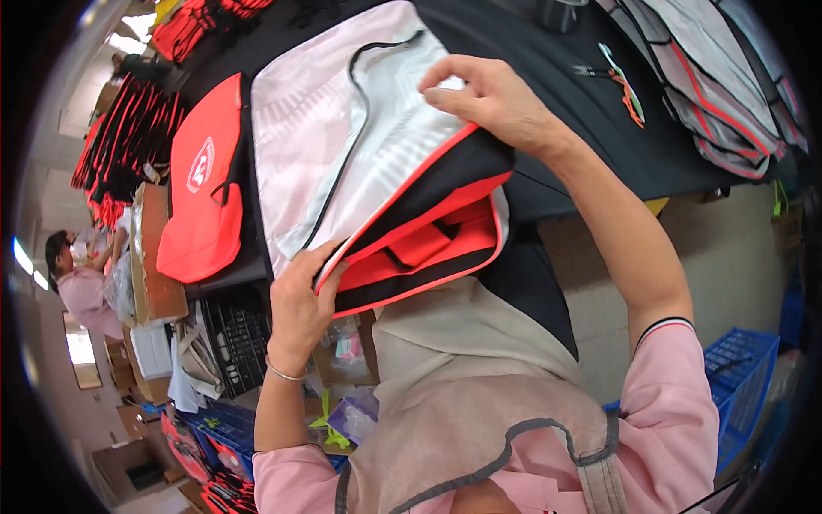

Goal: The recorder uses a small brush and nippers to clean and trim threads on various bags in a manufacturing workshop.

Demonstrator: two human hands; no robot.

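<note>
A white, black and red fabric bag (318,158) lies over the table edge, its red-lined opening toward me. My left hand (300,300) grips the red-trimmed rim at the near left corner, thumb on top. Above the white panel is my right hand (492,103), forefinger and thumb curled so their tips nearly meet; anything between them is too small to make out. A black zipper strip (366,103) runs in a curve along the panel. Left of the bag lies a red and black pouch (205,180) with a white printed emblem.
Snips (591,71) with colourful handles lie on the black-covered table (548,34). Grey and red bag pieces (702,86) are heaped at the right. Red and black pieces (128,141) are stacked at far left, beyond a cardboard box (158,257). A blue crate (741,377) stands lower right. Another person (90,295) is at far left.
</note>
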